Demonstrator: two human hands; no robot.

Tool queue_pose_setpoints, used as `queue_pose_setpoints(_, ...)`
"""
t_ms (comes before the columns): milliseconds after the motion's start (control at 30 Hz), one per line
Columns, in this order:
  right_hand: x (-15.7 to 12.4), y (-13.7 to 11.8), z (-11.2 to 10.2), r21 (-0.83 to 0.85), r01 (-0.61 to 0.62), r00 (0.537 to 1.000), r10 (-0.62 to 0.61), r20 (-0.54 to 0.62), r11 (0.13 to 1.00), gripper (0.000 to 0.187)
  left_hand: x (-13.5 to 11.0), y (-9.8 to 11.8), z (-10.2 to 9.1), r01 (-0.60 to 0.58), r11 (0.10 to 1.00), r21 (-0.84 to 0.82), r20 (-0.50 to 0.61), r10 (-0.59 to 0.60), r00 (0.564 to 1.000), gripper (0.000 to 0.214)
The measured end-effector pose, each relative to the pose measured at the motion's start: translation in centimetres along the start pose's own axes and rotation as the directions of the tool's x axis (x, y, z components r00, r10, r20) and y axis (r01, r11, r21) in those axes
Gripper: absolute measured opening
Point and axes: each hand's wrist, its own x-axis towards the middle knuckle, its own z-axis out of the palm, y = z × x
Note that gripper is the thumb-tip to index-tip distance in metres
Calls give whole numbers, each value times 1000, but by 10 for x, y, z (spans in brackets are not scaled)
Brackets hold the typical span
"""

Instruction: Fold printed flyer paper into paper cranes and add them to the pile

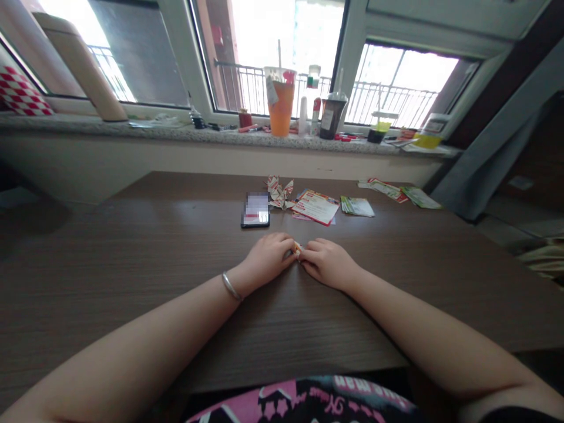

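Paper scrap (298, 249), small, pale and orange, is pinched between the fingertips of the left hand (269, 254) and right hand (330, 261) above a brown bench (110, 252). Both hands are closed in on it, fingers bent, neither one free; they cover much of it, so its full shape cannot be told. Gripping from both sides probably steadies something too slight for a loose hold, and the outstretched arms keep it in plain sight.

With the hands as the dial's centre and the window (273, 35) at twelve o'clock, a phone (257, 210) lies face up between ten and eleven, apparently angled for a glance past the left hand. Striped papers (279, 191), folded or crumpled, sit between eleven and twelve, just beside the phone. Printed cards (315, 207) overlap between twelve and one; a green-and-white pile (358, 207) rests at two, with loose sheets (388, 190) farther out on nearly the same bearing. The separate groups suggest sorting by kind, all near enough to reach. At twelve, an orange drink (281, 108) stands beyond the bench on the windowsill (176, 132), perhaps so that a spill would miss the papers.
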Motion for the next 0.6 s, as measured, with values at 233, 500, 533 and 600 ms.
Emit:
queue_pose_setpoints(233, 2, -10, -4, -106, -18, 998, 24, 50, 994, 19, 0, -3, 1, -12, 1000, -22, -6, 12, 1000, 11)
queue_pose_setpoints(500, 1, -4, -5, 23, -48, 998, 47, 36, 999, 18, 2, -5, 4, -25, 993, -118, 3, 25, 1000, 10)
queue_pose_setpoints(533, 0, -1, -4, 59, -53, 998, 51, 24, 997, 18, 2, -6, 5, -29, 991, -134, 0, 29, 1000, 10)
queue_pose_setpoints(600, -2, 4, -2, 138, -58, 998, 58, 3, 989, 17, 3, -7, 6, -30, 987, -156, -9, 29, 1000, 10)
